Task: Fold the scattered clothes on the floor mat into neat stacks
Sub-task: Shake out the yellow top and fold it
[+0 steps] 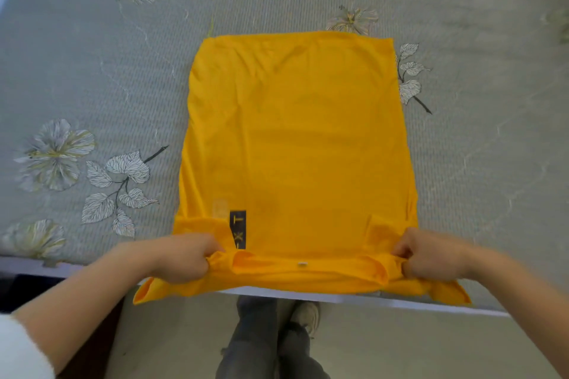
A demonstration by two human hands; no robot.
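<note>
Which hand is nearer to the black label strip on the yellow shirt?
Left. The left hand grips the shirt just beside the black label; the right hand grips the opposite side, well away.

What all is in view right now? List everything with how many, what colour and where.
T-shirt: one, orange-yellow, spread flat mid-mat, near end bunched at the mat's edge.
label: one, black with pale letters, on the shirt near the left hand.
tag: one, small, white, on the shirt's near fold between the hands.
mat: one, grey-green with printed flowers and leaves, under the shirt.
floor: beige, below the mat's near edge.
trousers: one pair, grey, bottom centre.
shoe: one seen, pale, beside the trousers.
sleeve: one, white, bottom left.
left hand: grips the shirt's near left end.
right hand: grips the near right end.
</note>
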